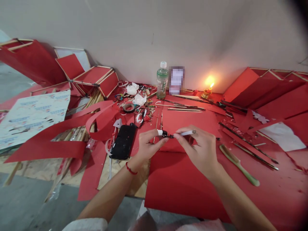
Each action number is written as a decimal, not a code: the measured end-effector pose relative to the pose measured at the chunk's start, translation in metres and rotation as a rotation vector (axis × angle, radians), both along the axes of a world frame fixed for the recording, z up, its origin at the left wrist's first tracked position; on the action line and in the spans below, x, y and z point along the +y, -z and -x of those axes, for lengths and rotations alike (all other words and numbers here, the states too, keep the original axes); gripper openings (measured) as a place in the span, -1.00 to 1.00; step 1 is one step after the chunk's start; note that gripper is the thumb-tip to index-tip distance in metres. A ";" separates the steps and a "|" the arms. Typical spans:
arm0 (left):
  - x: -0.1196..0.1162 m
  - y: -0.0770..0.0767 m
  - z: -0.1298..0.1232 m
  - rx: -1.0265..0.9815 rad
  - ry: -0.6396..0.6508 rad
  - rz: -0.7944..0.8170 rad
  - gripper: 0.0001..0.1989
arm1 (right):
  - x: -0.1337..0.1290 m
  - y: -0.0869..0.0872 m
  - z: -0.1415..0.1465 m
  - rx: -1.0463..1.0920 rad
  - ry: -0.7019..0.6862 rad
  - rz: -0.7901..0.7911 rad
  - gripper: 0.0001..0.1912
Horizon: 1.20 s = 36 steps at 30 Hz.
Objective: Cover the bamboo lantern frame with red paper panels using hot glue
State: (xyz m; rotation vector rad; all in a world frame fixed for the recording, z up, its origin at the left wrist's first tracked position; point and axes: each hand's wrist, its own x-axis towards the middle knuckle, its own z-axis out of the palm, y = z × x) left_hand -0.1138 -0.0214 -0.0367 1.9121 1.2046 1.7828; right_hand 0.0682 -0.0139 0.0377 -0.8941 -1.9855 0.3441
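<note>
My left hand (pixel 152 141) is closed in a pinch, with a black and white wrapping at the tip of its index finger. Thumb and finger meet at a small dark twisted piece (pixel 170 136), too small to name. From the other side, the thumb and fingertip of my right hand (pixel 198 144) pinch at the same piece. A white cigarette-like stick (pixel 186 132) with a greyish end lies between my right hand's fingers. Both hands are above a red square panel (pixel 190 120), and a larger red sheet (pixel 178 186) spreads nearer to me.
A burning candle (pixel 207 93) stands at the back, right of a green bottle (pixel 162 81). Left are a black phone (pixel 123 141), a tape roll (pixel 129 107) and red paper strips (pixel 60 138). A comb (pixel 238 163) and thin sticks (pixel 256 155) lie right.
</note>
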 end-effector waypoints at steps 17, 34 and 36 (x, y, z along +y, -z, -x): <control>-0.001 -0.001 0.001 0.033 -0.005 0.010 -0.90 | 0.023 0.002 0.009 0.034 -0.001 0.040 -0.77; -0.001 -0.001 0.001 0.045 -0.005 0.004 -0.92 | 0.018 0.003 0.009 0.021 -0.008 0.038 -0.78; -0.001 -0.001 0.001 0.042 -0.003 0.007 -0.90 | 0.017 0.004 0.009 0.028 -0.002 0.030 -0.77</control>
